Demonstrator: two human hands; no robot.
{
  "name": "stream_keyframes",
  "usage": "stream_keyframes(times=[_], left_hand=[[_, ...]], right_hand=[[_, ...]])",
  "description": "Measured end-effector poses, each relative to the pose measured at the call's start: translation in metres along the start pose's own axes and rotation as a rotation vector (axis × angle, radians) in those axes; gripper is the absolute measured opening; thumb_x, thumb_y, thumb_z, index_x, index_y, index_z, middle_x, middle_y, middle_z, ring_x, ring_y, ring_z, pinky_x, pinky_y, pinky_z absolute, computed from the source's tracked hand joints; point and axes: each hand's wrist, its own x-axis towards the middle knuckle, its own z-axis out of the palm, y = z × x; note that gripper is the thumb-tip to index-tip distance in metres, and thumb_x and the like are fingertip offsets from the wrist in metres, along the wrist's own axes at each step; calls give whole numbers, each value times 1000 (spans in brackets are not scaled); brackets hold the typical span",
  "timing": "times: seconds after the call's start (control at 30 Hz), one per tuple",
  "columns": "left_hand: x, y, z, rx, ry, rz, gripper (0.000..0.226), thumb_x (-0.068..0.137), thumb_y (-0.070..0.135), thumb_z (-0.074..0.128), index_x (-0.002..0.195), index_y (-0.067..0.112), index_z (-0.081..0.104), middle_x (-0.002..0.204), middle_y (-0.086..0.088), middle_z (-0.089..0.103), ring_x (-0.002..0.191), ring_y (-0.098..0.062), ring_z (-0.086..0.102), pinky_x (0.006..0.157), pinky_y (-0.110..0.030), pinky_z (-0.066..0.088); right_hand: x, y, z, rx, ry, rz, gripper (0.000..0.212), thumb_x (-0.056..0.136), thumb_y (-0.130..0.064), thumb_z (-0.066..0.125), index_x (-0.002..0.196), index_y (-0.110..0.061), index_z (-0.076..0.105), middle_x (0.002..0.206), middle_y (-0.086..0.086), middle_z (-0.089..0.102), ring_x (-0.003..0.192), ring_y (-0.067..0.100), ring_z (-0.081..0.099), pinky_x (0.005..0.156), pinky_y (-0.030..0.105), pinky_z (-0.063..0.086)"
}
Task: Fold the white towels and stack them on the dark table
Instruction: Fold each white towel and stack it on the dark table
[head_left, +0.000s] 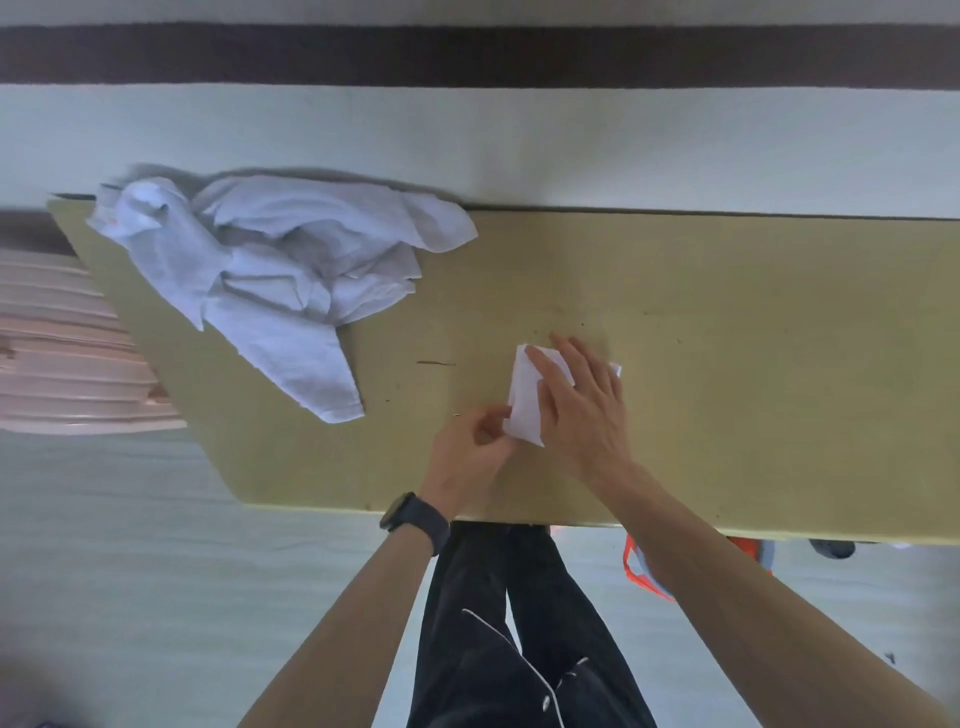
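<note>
Now both hands (470, 457) (582, 410) on towel (524, 402)

Count: 1 small folded white cloth towel (524, 410); 1 crumpled heap of white cloth towels (280, 275), number inside unreadable; 1 flat yellowish-tan table (727, 338); 2 bare grips: left grip (470, 457), right grip (582, 410); 1 black wristwatch (410, 517); 1 pink ribbed object (67, 364) at left edge.

The worktop (727, 364) is plain olive-tan. Crumpled towels (280, 270) pale bluish-white, folded towel (524, 410) bright white, watch (413, 519) black, trousers (493, 649) black with thin white piping.
</note>
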Motion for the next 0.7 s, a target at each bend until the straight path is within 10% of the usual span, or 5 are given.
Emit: stream_keyframes(times=[0.33,0.53,0.7], left_hand=[[3,-8,-1,212,-3,-36,56,95,50,57,53,18,36,46,8,31,49,-11,31,53,-29,23],[0,3,6,291,126,10,35,93,50,56,119,27,60,100,8,64,92,-16,60,81,-35,51],[13,13,29,759,356,661,47,92,30,55,138,18,54,137,-2,57,122,-25,52,99,-41,43]], right_hand=[[-4,24,19,-181,-270,-96,54,101,-35,30,155,-25,33,164,10,24,152,28,19,119,54,18],[-10,23,8,-105,-105,-44,51,103,-23,38,153,-21,36,162,10,29,151,25,24,120,52,18],[-43,23,-13,41,14,332,52,105,-29,21,156,-17,27,167,2,15,154,11,1,123,47,1]])
